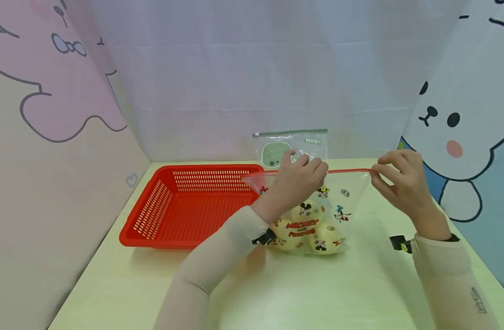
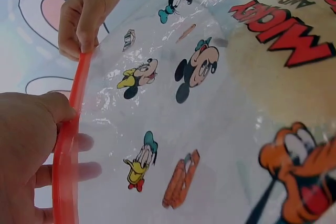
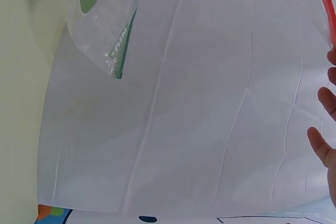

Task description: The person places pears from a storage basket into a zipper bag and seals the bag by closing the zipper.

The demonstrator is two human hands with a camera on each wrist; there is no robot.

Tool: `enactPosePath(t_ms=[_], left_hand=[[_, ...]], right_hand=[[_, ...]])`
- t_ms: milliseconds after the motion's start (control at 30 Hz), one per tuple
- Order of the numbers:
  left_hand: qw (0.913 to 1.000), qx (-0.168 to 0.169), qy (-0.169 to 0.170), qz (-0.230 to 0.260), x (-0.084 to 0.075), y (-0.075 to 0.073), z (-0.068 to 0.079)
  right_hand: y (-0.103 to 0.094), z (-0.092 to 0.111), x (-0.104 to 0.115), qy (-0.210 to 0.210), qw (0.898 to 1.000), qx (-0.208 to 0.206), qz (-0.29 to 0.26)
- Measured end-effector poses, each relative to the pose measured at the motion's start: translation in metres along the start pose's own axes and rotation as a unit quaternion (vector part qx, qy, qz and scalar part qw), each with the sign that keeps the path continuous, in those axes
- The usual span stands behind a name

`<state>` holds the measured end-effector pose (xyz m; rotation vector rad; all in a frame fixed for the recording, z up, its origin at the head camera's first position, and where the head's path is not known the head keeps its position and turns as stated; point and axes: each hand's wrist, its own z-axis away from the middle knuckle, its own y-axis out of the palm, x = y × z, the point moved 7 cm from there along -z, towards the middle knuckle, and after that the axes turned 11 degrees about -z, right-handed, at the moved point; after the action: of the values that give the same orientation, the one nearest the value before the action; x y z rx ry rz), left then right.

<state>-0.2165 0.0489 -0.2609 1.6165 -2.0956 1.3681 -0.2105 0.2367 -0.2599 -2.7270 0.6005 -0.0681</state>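
A clear zip bag [image 1: 351,188] printed with cartoon characters and "Mickey and Friends" hangs by its red zip edge, with several pale round things [image 1: 327,238] inside. My left hand [image 1: 295,183] pinches the red strip [image 2: 67,182] near its middle, thumb on one side and fingers behind, as the left wrist view shows. At the right end of that strip, my right hand [image 1: 400,178] pinches the bag's corner between thumb and fingertips. The strip is drawn straight between the hands. In the right wrist view only fingertips [image 3: 317,142] show at the edge.
A red plastic basket [image 1: 165,215] with slotted walls sits on the pale table [image 1: 359,293] at left. Behind the bag, a second zip bag [image 1: 291,137] with a green slider strip and green print stands against the white curtain [image 1: 256,82]. Printed cartoon sheets line both sides.
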Motion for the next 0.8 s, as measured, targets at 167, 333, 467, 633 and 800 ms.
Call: enactPosePath(t_ms=[167,333,467,633,800], left_hand=[[0.9999,-0.007,-0.012,-0.003,0.011,0.001,0.013],[0.9993,-0.021,-0.024,-0.021,0.021,0.0,0.024],[0.9994,-0.02,-0.016,-0.024,0.025,-0.003,0.032],[0.9993,-0.026,-0.017,-0.022,0.031,-0.006,0.043],[0.9984,-0.041,-0.027,-0.027,0.04,-0.007,0.053]], right_hand=[[-0.003,0.003,-0.001,0.004,1.0,-0.003,0.001],[-0.005,0.004,-0.002,0.003,1.0,-0.006,0.001],[-0.005,0.003,0.0,0.001,1.0,-0.007,0.0],[-0.006,0.003,0.002,0.0,1.0,-0.009,-0.001],[-0.007,0.004,0.003,0.007,1.0,-0.01,-0.002]])
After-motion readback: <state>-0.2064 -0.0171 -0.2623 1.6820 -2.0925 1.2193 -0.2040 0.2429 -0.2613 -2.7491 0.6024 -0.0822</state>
